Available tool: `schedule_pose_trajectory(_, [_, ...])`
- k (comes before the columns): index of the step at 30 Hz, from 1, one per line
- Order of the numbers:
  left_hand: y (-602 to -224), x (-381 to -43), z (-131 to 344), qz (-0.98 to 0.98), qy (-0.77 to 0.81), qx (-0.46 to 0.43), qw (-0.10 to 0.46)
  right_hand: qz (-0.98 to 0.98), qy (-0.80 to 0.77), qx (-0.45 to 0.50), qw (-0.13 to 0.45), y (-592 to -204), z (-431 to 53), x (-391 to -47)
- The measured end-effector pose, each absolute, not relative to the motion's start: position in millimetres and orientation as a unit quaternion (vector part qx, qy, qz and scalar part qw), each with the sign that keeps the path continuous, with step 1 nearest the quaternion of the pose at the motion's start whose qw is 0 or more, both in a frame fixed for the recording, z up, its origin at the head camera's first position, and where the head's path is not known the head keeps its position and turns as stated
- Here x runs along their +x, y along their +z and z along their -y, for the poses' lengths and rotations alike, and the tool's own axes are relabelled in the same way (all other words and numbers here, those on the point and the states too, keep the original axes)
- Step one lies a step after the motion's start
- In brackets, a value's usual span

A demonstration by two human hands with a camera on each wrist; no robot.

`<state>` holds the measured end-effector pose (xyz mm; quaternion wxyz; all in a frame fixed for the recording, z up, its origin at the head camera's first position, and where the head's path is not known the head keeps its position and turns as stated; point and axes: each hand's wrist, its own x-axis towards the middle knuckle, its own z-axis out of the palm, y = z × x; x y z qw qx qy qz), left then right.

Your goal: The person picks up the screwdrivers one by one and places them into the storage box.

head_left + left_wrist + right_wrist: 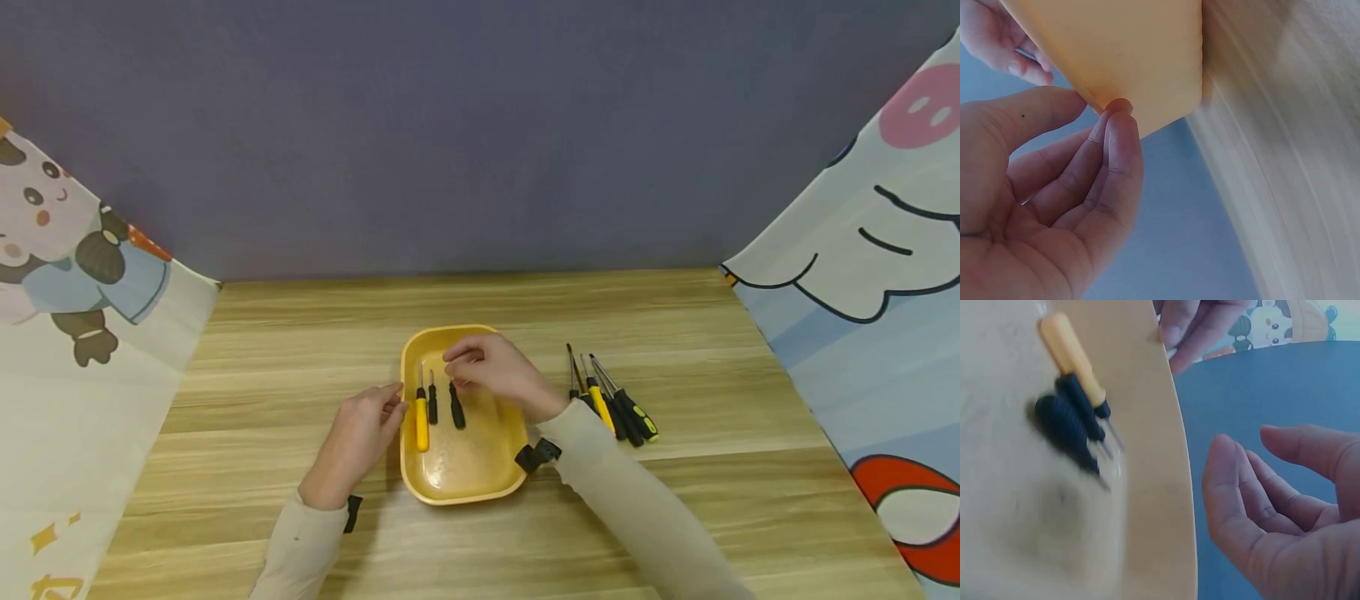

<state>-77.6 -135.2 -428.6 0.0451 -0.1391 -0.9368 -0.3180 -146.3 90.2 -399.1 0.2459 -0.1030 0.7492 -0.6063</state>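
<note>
A yellow tray (pixel 467 477) lies on the wooden table, holding a yellow-handled screwdriver (pixel 422 421), a small black screwdriver (pixel 432 404) and a thicker black screwdriver (pixel 457 408). My left hand (pixel 365 429) pinches the tray's left rim; in the left wrist view, the thumb (pixel 1054 106) and fingertips lie on either side of that edge. Over the far part of the tray, my right hand (pixel 498 367) is near the thicker screwdriver's tip. Its thumb and bent fingers (pixel 1222 481) stand apart with nothing between them in the right wrist view.
To the tray's right, several screwdrivers with black and yellow handles (pixel 636 414) lie in a bunch, partly behind the right sleeve (pixel 622 483). A grey-blue panel (pixel 480 150) rises at the table's far edge, with cartoon-printed sheets (pixel 885 242) along both sides.
</note>
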Motion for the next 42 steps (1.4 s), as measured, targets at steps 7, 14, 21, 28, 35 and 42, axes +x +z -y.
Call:
schedule_pose_trajectory(7, [-429,-77,136,0.938,-0.316,-0.137,0.046,-0.797,-0.556,-0.113,0.210,-398,-128,-140])
schedule_pose_trajectory(14, [-430,-78,136,0.937,-0.314,-0.144,0.047,-0.839,-0.507,-0.121,0.158,-401,-185,-128])
schedule_pose_trajectory(21, [-430,-78,135,0.937,-0.316,-0.139,0.042,-0.856,-0.499,-0.094,0.101,-409,-243,-114])
schedule_pose_trajectory(28, [-430,-78,134,0.939,-0.312,-0.138,0.044,-0.912,-0.405,-0.048,0.052,-419,-287,-100])
schedule_pose_trajectory(35, [-430,-77,135,0.939,-0.315,-0.135,0.041,-0.936,-0.349,-0.005,0.052,-440,-306,-94])
schedule_pose_trajectory(42, [-431,-76,135,0.939,-0.315,-0.133,0.042,-0.945,-0.315,0.002,0.083,-449,-304,-94])
